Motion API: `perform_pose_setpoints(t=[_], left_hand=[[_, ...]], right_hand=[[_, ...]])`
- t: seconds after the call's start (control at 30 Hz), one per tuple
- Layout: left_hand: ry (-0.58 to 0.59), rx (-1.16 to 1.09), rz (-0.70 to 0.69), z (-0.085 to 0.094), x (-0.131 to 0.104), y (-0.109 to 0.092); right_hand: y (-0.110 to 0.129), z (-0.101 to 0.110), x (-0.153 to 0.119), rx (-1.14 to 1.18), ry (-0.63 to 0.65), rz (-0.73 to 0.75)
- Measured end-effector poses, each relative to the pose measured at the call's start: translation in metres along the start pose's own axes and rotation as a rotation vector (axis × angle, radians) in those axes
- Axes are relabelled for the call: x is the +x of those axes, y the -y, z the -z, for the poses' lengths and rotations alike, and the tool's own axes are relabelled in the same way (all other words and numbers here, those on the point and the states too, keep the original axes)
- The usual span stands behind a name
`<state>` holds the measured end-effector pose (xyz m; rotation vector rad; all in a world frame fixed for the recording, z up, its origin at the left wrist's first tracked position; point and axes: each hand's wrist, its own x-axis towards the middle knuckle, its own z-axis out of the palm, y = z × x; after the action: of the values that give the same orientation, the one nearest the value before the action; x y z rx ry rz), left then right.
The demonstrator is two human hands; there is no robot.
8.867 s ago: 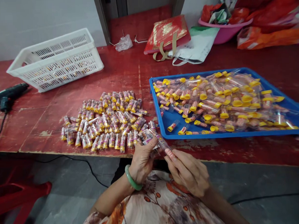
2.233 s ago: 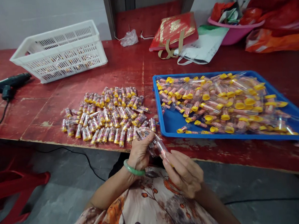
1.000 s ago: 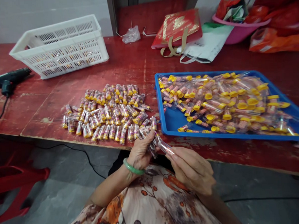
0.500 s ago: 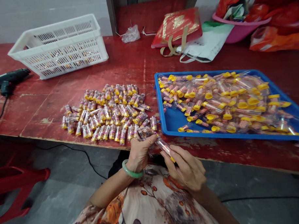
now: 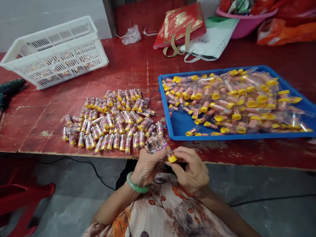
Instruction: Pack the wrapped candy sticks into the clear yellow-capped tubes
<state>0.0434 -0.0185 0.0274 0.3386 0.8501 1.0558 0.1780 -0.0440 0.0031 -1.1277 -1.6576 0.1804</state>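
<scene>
My left hand (image 5: 149, 163), with a green bangle at its wrist, is closed on a bunch of printed clear plastic sleeves (image 5: 154, 143). A small clear tube with a yellow cap (image 5: 172, 158) lies along the sleeves, its capped end pointing toward me. The fingers of my right hand (image 5: 192, 171) pinch this tube near the cap. Whether the tube's far end is fully inside a sleeve I cannot tell. Beyond my left hand, many labelled tubes (image 5: 116, 121) lie spread on the red table (image 5: 51, 118).
On the right, a blue tray (image 5: 177, 126) holds many yellow-capped tubes with pink contents. A white basket (image 5: 60, 63) stands at the back left, beside a black heat gun (image 5: 8, 89). A red bag (image 5: 180, 24) and a pink basin (image 5: 242, 24) are behind the tray.
The tube has moved up and left into the sleeves, so only its capped end sticks out. My right hand has come closer to my left. The view has shifted slightly.
</scene>
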Motion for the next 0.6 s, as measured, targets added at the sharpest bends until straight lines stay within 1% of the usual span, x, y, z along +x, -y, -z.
perform_pose_setpoints(t=[0.07,0.17,0.23,0.3,0.4,0.5,0.6], left_hand=[[0.05,0.027,0.012,0.0,-0.002,0.0],[0.108,0.05,0.042,0.001,-0.003,0.001],[0.121,0.061,0.067,0.002,-0.003,0.002],[0.124,0.064,0.085,0.003,-0.002,0.003],[0.127,0.064,0.076,0.002,-0.001,0.001],[0.119,0.082,0.071,0.001,0.001,-0.003],[0.108,0.082,0.079,0.002,0.003,-0.005]], right_hand=[[0.0,0.002,0.011,0.096,0.025,-0.14],[0.0,0.004,0.022,0.275,0.14,-0.305],[0.002,0.004,0.025,0.372,0.178,-0.37],[0.004,0.005,0.026,0.416,0.176,-0.409],[0.005,0.007,0.024,0.366,0.171,-0.396],[0.003,0.012,0.022,0.301,0.196,-0.324],[0.002,0.015,0.021,0.301,0.183,-0.257]])
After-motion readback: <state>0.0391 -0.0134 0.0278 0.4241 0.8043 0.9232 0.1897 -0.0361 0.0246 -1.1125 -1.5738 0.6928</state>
